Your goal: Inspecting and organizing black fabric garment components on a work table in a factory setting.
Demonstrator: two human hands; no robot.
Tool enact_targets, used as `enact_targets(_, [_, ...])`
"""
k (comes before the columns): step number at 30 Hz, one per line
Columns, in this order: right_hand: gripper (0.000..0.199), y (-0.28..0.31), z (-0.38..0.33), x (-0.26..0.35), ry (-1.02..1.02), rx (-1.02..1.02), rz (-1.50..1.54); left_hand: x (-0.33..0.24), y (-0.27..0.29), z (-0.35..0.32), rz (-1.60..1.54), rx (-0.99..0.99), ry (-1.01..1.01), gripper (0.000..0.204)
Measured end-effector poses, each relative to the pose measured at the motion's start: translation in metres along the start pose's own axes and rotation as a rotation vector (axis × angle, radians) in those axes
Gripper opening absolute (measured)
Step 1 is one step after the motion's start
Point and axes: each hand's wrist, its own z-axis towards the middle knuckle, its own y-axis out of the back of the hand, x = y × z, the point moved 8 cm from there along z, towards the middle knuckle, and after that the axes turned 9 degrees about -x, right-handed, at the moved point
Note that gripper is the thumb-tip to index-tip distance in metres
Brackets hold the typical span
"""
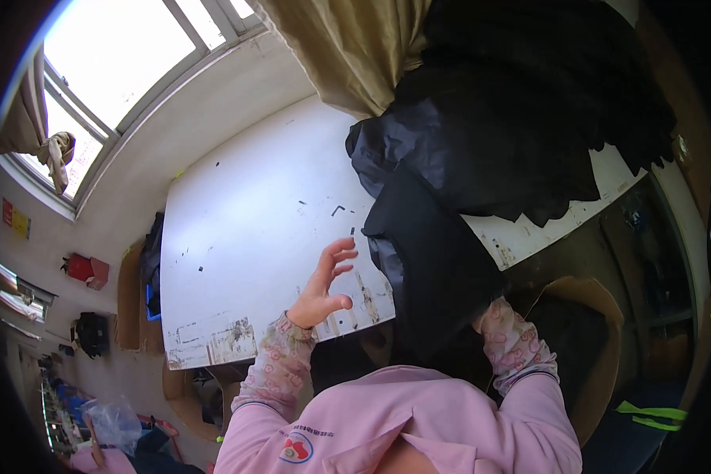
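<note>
The left hand (321,291) is just off centre toward seven o'clock, fingers apart and curved, holding nothing above the white tabletop (249,237). At four o'clock the right hand (489,310) meets a black fabric piece (442,261) — the cloth hides most of that hand. A heap of black fabric (521,118) spreads at two o'clock, beside gold cloth (347,55) at twelve (dark scraps (339,210) dot the tabletop) — a bright window (122,59) stands at ten.

Your head-worn fisheye looks steeply down over your own pink top (395,399), close above the white table (268,229), with the window (126,55) at upper left.
</note>
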Motion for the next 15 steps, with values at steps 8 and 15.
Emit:
enact_targets(8, [0.01, -0.086, 0.038, 0.045, -0.148, 0.072, -0.957, -0.075, -0.028, -0.011, 0.751, -0.324, -0.374, 0.115])
enact_targets(15, [0.047, -0.108, -0.001, 0.074, -0.336, 0.406, -0.004, -0.012, 0.061, -0.015, -0.306, -0.359, 0.009, 0.036])
